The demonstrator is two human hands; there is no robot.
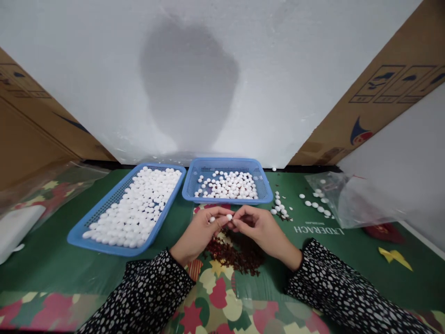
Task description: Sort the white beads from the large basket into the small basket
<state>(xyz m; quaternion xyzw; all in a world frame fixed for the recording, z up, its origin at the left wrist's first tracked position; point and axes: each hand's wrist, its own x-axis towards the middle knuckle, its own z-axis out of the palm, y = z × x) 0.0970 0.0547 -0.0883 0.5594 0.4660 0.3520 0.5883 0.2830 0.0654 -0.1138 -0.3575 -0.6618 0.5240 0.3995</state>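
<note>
Near the middle, my left hand (199,232) holds a small white ball (229,217) between thumb and forefinger, and another white ball (212,219) shows among its fingers. My right hand (260,228) is pinched close beside the first ball; whatever sits between its fingertips is too small to make out. Below both hands lies a pile of small dark red-brown pieces (239,255). Just beyond them is a blue basket (227,201) partly filled with white balls. A longer blue basket (78,236), holding many white balls, stands to the left.
Loose white balls (280,206) lie right of the baskets, with more near a clear plastic bag (365,204). Yellow pieces (394,257) are at the far right, and a white object (21,227) is at the far left. A white panel (271,93) stands behind the baskets.
</note>
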